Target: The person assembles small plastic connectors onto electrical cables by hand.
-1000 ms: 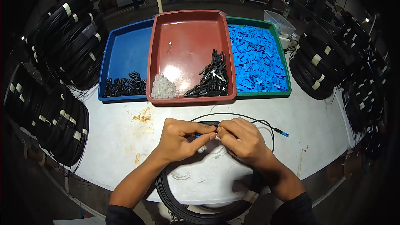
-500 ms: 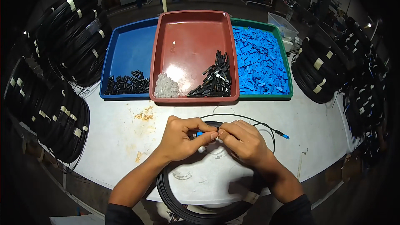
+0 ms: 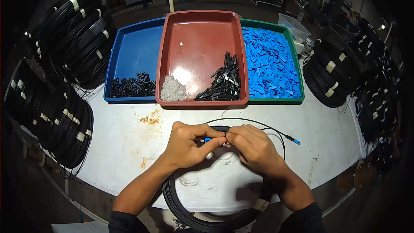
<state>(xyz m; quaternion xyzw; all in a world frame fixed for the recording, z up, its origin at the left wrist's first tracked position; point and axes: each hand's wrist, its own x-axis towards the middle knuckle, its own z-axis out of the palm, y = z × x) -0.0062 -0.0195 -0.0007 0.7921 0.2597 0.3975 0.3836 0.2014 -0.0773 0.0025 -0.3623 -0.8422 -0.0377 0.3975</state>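
Both hands meet over the upper part of a black cable coil (image 3: 174, 203), fingertips touching. My left hand (image 3: 187, 144) is closed in a pinch, with a small blue connector (image 3: 207, 140) showing between thumb and forefinger. Beside it, my right hand (image 3: 254, 146) is also pinched at the same spot; its fingers hide whatever they hold. Small whitish bits peek out below the fingertips, too small to name. To the right, a loose cable end with a blue-tipped connector (image 3: 293, 140) lies on the white table (image 3: 116, 146).
Behind the hands stand a blue tray (image 3: 136, 56) with black sleeves, a red tray (image 3: 202, 39) with clear caps and black connector parts, and a green tray (image 3: 297, 69) full of blue pieces. Taped cable coils are stacked left (image 3: 64, 125) and right (image 3: 330, 75).
Hardly anything differs. The fingers of both hands shift very slightly around the blue connector, and the view moves a touch.
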